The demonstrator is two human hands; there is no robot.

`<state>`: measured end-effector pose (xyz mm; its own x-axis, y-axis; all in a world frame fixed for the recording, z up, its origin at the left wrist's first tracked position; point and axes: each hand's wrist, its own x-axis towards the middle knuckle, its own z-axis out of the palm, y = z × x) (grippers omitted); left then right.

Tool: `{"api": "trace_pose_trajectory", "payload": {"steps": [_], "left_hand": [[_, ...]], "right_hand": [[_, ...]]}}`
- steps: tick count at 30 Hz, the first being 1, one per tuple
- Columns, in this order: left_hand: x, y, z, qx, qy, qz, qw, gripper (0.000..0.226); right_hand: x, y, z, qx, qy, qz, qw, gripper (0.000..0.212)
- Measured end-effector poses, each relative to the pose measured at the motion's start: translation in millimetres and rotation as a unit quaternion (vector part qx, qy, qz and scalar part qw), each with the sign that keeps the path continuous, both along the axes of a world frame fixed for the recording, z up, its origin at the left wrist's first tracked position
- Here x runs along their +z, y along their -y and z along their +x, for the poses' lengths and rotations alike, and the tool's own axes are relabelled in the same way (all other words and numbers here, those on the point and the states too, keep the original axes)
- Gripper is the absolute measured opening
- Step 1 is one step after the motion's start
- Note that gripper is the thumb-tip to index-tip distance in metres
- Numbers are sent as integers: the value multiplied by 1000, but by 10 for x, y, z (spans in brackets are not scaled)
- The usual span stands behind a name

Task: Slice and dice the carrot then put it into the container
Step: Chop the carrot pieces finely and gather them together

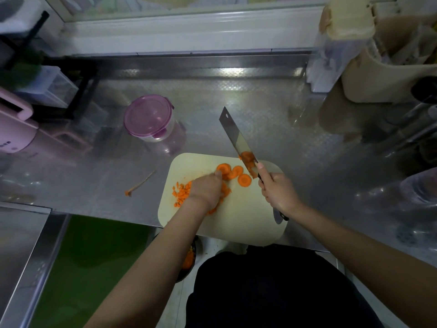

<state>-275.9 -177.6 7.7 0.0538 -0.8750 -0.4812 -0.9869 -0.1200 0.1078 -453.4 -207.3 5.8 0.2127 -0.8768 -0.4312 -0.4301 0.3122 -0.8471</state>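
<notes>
The right hand (277,194) is closed round the handle of a cleaver (238,143), its long blade raised and pointing far-left. The left hand (205,190) lies palm down on the carrot, fingers bent; whether it grips any piece is unclear. Round slices (244,180) lie between the hands, with dice (181,194) to the left, on a cutting board (248,216) overhanging the counter's (236,102) near edge. The lidded container (149,119) stands well apart, far-left.

Home kitchen, steel counter (236,110), cutting board (248,209), cleaver (236,140), carrot slices (236,174)
</notes>
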Motion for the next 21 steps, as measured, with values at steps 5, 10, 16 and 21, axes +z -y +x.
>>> {"api": "trace_pose_trajectory", "payload": {"steps": [5, 10, 16, 21], "left_hand": [[20, -34, -85, -31, 46, -23, 998, 39], [2, -110, -97, -13, 23, -50, 998, 32], [-64, -117, -97, 0, -12, -29, 1000, 35], [-71, -121, -88, -12, -3, -33, 999, 39]], "right_hand": [[-7, -30, 0, -9, 4, -1, 1000, 60], [-6, -47, -10, -5, -1, 4, 1000, 60], [-4, -61, -5, -1, 0, 5, 1000, 60], [-8, -70, -2, 4, 0, 9, 1000, 58]]}}
